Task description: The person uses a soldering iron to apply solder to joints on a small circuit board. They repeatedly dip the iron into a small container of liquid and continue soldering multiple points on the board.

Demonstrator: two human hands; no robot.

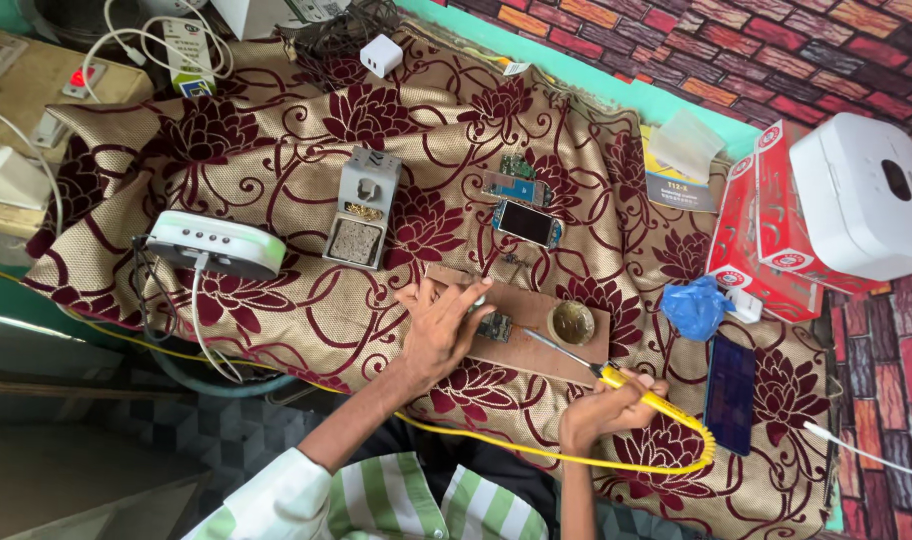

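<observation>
— Head view: how is the soldering iron point(616, 380) laid out?

— Its long axis is seen running on a slant, from the yellow handle at lower right up to the metal tip at upper left. The tip is pointed at a small circuit board point(495, 325), which is laid on a brown wooden board point(536, 340) upon the flowered cloth point(276, 150) of the bench.

— And the right hand point(606, 410)?

— Its fingers are clenched round the yellow handle, from which a yellow cord point(536, 452) is trailed across the cloth.

— The left hand point(438, 325)?

— It is spread flat, fingers point(466, 300) parted and released, nothing gripped; the fingertips are pressed on the wooden board beside the circuit board, which appears to be touched by them. A round brass dish point(572, 322) is set just right of the circuit board.
</observation>
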